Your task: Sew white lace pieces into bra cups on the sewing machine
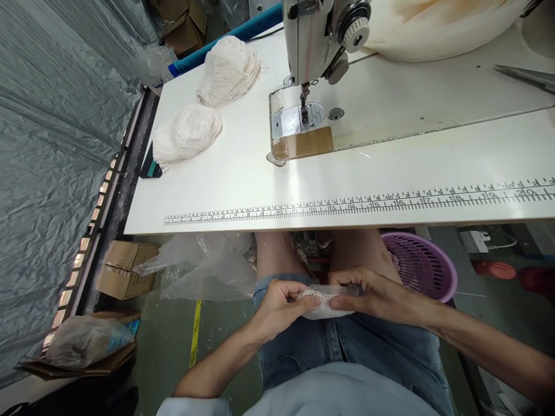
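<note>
Over my lap, below the table edge, both hands pinch a small white lace piece (324, 304). My left hand (280, 306) grips its left end with curled fingers. My right hand (375, 294) holds its right end, thumb on top. On the white table (243, 179) above lie two stacks of similar white lace pieces, one nearer (185, 136) and one farther back (228, 70). The sewing machine (321, 34) stands at the table's back, its needle plate (299, 118) bare.
A printed ruler (359, 205) runs along the table's front edge. A purple basket (422, 268) sits under the table to my right, a clear plastic bag (202, 268) to my left. Cardboard boxes (124, 268) and grey plastic sheeting (52, 144) fill the left. Cream fabric (437, 26) lies behind the machine.
</note>
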### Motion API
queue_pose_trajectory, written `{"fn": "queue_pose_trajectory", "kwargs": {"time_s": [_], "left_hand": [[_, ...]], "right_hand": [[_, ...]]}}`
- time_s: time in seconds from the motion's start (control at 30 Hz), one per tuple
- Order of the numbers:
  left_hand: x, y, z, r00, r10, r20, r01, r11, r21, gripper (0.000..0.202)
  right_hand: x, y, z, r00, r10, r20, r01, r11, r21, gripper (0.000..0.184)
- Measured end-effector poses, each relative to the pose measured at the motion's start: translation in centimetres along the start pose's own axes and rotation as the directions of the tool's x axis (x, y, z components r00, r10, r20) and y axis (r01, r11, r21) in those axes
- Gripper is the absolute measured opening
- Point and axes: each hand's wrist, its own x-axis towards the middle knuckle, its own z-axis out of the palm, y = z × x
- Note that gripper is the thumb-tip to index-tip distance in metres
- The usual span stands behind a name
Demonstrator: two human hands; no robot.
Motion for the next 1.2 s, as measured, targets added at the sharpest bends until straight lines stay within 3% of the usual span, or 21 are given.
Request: {"fn": "queue_pose_trajectory", "kwargs": {"time_s": [0.17,0.47,0.63,0.87,1.2], "left_hand": [[0.0,0.2,-0.5,0.999,-0.018,0.043,0.016,0.998,0.053,0.040],[0.1,-0.2,-0.7,0.999,-0.041,-0.005,0.041,0.998,0.046,0.041],[0.3,-0.7,-0.7,0.999,0.036,-0.037,-0.034,0.997,0.066,0.046],[-0.1,-0.4,-0.6,0.976,0.212,-0.057,-0.192,0.950,0.246,0.027],[0.0,-0.4,-0.8,0.974,0.220,-0.046,-0.194,0.927,0.321,0.023]], "right_hand": [[-0.1,0.4,-0.4,0.998,0.032,-0.057,-0.030,0.999,0.038,0.037],[-0.6,2.0,-1.0,0.995,0.033,-0.093,-0.025,0.995,0.095,0.029],[-0.6,2.3,-1.0,0.994,0.039,-0.099,-0.031,0.996,0.085,0.030],[-0.5,1.3,-0.6,0.994,0.018,-0.105,-0.013,0.998,0.057,0.032],[-0.5,1.1,-0.4,0.993,0.008,-0.115,-0.006,1.000,0.017,0.034]]}}
